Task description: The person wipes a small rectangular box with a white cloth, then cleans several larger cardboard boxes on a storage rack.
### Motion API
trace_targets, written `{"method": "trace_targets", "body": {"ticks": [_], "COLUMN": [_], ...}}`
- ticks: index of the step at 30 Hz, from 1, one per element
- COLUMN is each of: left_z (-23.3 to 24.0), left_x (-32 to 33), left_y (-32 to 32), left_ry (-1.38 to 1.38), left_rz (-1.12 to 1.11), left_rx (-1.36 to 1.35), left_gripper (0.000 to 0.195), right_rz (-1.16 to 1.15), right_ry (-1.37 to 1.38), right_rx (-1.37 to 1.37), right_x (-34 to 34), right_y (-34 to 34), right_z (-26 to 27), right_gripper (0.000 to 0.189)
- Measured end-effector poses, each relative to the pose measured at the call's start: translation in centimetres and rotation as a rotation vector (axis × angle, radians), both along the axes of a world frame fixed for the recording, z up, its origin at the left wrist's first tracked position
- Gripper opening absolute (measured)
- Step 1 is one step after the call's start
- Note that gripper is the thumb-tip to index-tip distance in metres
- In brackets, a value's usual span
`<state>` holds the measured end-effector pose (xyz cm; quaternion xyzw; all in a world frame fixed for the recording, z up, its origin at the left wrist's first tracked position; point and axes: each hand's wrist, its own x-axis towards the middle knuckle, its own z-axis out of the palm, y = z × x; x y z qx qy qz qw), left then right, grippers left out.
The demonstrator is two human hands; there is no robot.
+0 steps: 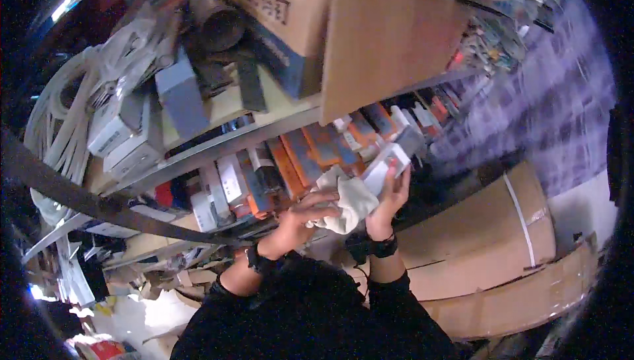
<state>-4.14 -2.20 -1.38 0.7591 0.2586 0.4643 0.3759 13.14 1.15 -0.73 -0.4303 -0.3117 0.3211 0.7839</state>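
My left hand [302,219] holds a crumpled off-white cloth [344,201] in front of the lower shelf. Close beside it on the right, my right hand [391,196] grips a small white box [379,174], with fingers on its far right side. The cloth touches or overlaps the near end of the box; which of the two cannot be told. Behind both hands, a row of narrow orange and grey boxes [299,162] stands on the shelf. The parts of my left fingers under the cloth are hidden.
Above the row runs a metal shelf edge [213,147]. A large cardboard box [386,43] overhangs it. White boxes [119,127] and coiled pale tubing [64,117] lie at the left. Big flat cartons [475,231] lie at the lower right, near a purple patterned cloth [535,97].
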Motion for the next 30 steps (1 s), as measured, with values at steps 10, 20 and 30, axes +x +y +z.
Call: {"method": "trace_targets", "body": {"ticks": [10, 20, 30], "left_z": [0.2, 0.3, -0.8], "left_x": [-1.9, -11.1, -11.6], "left_y": [-3.7, -9.1, -11.4], "left_ry": [-0.275, 0.031, 0.144], "left_rz": [0.422, 1.017, 1.098], "left_rx": [-0.185, 0.201, 0.014], "left_gripper": [0.047, 0.045, 0.054], "right_rz": [0.038, 0.708, 1.451], "right_ry": [-0.066, -0.555, -1.108], "right_rx": [-0.202, 0.155, -0.216], "right_x": [-6.2, -13.9, -26.2], "right_y": [-0.7, 4.0, 7.0], "right_z": [-0.5, 2.9, -2.2], "right_gripper": [0.047, 0.048, 0.027]}}
